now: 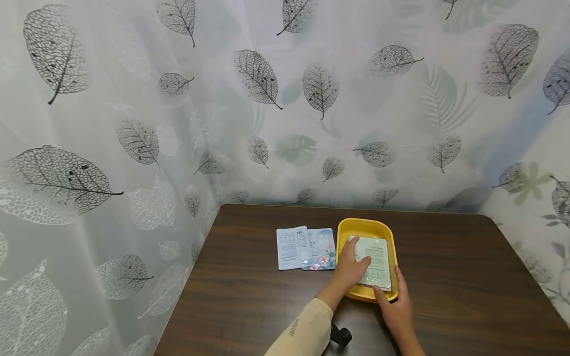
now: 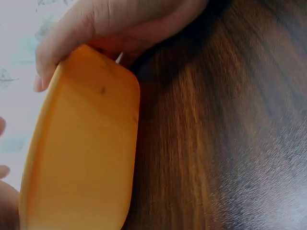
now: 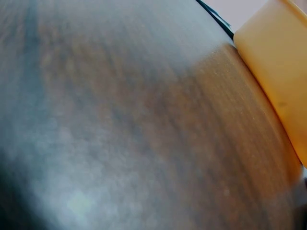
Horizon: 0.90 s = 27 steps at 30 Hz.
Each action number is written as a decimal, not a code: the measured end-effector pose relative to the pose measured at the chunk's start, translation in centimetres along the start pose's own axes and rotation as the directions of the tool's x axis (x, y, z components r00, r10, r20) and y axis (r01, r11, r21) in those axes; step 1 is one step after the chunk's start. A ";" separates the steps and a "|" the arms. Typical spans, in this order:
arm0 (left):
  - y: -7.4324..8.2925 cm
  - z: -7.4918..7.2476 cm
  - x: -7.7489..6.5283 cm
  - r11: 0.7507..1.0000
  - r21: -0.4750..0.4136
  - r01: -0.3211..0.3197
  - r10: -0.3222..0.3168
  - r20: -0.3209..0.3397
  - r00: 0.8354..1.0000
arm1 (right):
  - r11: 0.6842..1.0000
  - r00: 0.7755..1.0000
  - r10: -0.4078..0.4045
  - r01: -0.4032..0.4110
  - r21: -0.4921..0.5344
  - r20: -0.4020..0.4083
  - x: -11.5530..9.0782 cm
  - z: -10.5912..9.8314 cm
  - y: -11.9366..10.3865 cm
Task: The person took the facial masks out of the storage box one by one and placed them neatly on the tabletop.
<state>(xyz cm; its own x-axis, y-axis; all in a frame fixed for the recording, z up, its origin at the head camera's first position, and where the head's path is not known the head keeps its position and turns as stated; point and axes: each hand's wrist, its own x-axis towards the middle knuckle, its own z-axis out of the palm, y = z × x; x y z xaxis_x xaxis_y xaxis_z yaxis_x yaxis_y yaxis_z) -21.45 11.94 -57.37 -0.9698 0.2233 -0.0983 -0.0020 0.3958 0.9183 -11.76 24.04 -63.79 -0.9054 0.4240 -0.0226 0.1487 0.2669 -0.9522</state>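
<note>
While my left hand [image 1: 351,268] lies spread on the pale green packet [image 1: 378,259] in the yellow tray [image 1: 362,225], my right hand [image 1: 398,307] grips the tray's near right corner.

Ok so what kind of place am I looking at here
Probably an indoor, curtained-off tabletop workspace, though I can't tell which room: a leaf-print curtain hangs behind a wood-grain table with a yellow tray on it.

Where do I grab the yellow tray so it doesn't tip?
Hold the yellow tray by its rim, probably best on both long sides, coming from left and right. Its walls stand up from the table, giving an edge to hold, while a pale packet covers much of the bottom.
</note>
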 end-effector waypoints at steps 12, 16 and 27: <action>0.3 0.3 0.3 0.957 0.262 0.126 -0.147 0.061 0.987 | 0.999 0.999 -0.045 0.045 -0.027 -0.013 0.0 0.1 -0.1; 0.4 0.2 0.2 0.960 0.257 0.109 -0.129 0.062 0.990 | 0.999 0.999 -0.046 0.045 -0.031 -0.020 -0.1 0.1 -0.1; 0.3 0.3 0.2 0.960 0.272 0.064 -0.088 0.076 0.993 | 0.999 1.000 -0.021 0.020 -0.033 -0.019 -0.2 0.0 -0.2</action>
<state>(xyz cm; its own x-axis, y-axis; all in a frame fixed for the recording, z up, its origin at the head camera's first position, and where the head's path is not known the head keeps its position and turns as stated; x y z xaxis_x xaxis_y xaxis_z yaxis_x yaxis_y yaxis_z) -21.59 12.34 -57.25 -0.9444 0.2550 -0.2077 0.0022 0.6365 0.7713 -11.66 23.87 -63.56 -0.9005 0.4349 0.0029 0.1437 0.3040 -0.9418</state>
